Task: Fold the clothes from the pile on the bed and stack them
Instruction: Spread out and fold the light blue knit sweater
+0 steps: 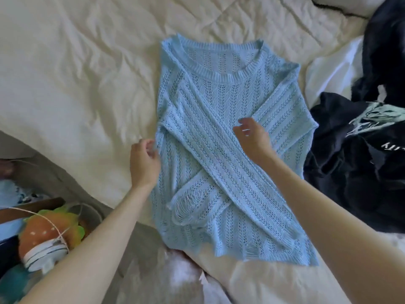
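Observation:
A light blue open-knit sweater point(219, 132) lies flat on the cream bedspread point(76, 73), neck toward the far side, with both sleeves folded across its front. My left hand point(143, 163) is at the sweater's left edge, fingertips pinching the knit there. Above the sweater's middle, my right hand point(252, 137) hovers where a sleeve crosses, its fingers loosely curled; whether it touches the knit is unclear. At the right lies the pile of dark navy clothes point(359, 150), one with pale print.
A strawberry-shaped plush toy point(48, 235) and other items sit in a basket off the bed's lower left corner. A white fluffy cloth point(186, 279) lies at the near edge. White pillows point(328, 69) are at the right, behind the dark pile.

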`<state>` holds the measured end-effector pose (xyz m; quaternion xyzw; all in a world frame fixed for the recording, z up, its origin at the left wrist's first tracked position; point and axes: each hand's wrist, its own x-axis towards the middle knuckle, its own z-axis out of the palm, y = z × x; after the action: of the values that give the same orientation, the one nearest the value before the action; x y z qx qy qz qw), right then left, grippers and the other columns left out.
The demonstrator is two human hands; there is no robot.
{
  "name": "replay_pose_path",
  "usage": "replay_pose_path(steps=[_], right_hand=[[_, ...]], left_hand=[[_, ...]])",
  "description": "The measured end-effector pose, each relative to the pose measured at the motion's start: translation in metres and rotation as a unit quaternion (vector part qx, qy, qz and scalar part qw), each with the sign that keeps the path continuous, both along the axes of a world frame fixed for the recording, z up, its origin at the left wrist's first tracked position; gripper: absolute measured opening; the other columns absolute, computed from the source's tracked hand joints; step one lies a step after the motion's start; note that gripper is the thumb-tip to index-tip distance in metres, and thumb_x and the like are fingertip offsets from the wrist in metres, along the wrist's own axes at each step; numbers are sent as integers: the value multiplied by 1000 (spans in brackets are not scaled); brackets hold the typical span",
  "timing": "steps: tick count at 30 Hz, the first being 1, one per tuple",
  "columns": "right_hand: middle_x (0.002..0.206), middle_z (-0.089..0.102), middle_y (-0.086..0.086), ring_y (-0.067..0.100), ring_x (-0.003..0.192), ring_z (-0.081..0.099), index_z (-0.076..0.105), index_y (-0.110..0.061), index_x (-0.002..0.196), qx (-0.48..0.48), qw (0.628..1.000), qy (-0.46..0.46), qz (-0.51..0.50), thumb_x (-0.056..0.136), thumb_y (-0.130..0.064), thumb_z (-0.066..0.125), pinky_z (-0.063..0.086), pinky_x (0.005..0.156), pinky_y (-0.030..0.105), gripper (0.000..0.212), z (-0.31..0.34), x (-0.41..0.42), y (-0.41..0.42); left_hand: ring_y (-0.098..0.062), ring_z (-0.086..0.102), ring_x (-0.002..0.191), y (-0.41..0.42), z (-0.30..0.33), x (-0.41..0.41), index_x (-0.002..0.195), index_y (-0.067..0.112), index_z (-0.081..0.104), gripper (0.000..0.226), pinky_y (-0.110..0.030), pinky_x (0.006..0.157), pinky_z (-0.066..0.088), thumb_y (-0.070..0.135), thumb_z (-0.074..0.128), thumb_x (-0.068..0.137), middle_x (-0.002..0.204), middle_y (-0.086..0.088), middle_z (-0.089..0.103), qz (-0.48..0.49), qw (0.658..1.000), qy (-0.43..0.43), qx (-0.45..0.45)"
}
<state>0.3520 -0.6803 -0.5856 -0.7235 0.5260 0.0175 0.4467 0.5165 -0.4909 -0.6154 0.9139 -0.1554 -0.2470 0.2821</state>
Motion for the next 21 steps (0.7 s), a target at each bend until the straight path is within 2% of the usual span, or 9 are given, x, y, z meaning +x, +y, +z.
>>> replay_pose_path(steps=[2,5,7,9,11,13,16,19,21], right_hand=[[118,62,7,20,104,57,54,-12,126,14,999,12,27,98,-30,48,39,80,24,35,-5,41,-14],[104,65,9,21,86,57,61,-7,116,15,998,25,49,97,-28,46,42,74,28,32,-14,98,-31],[105,63,8,21,87,56,59,-7,119,2,998,30,62,96,-29,46,44,76,30,34,-21,132,-40],[107,59,4,21,92,55,55,-10,125,-5,997,43,71,96,-33,46,43,78,29,38,-29,160,-48],[89,55,5,19,78,50,62,-5,113,0,994,63,88,94,-32,49,39,66,25,36,-38,184,-56],[74,53,5,17,66,48,67,-5,96,19,994,71,87,91,-30,56,39,63,26,28,-40,202,-62],[65,51,-3,9,57,46,57,-16,73,63,995,30,67,87,-29,67,41,58,23,21,-40,224,-65],[69,52,-3,7,57,46,56,-16,81,67,994,-1,81,86,-31,68,41,55,20,20,-40,244,-61],[70,52,-6,6,56,45,54,-19,77,57,995,-11,78,85,-32,69,38,51,18,21,-44,258,-58]], left_hand=[[-29,56,97,-13,-9,21,120,3,54,32,-37,89,46,5,57,89,116,-20,52,-22,999,-13,-28],[-25,55,99,-30,-20,39,121,7,56,33,-26,85,40,15,61,89,112,-13,57,-70,997,16,-38],[-20,54,97,-35,-26,44,121,11,57,33,-20,79,34,18,60,89,109,-6,59,-85,995,38,-30],[-10,54,85,-33,-28,49,116,12,60,26,-14,73,33,17,59,90,99,3,60,-63,995,60,-53],[1,50,72,-26,-30,55,104,15,61,15,-8,64,35,13,57,90,84,12,56,-46,992,76,-87],[4,50,65,-17,-30,62,95,20,57,12,-5,60,36,10,56,90,78,13,54,-34,987,113,-110],[-9,50,64,0,-28,76,89,24,53,18,-14,58,38,7,57,89,77,1,58,-23,976,174,-125],[-24,55,73,12,-25,87,89,26,51,17,-39,66,44,10,56,92,85,-15,62,11,963,232,-138],[-25,61,84,16,-25,91,96,22,53,9,-39,73,48,14,56,93,90,-10,64,21,957,253,-142]])
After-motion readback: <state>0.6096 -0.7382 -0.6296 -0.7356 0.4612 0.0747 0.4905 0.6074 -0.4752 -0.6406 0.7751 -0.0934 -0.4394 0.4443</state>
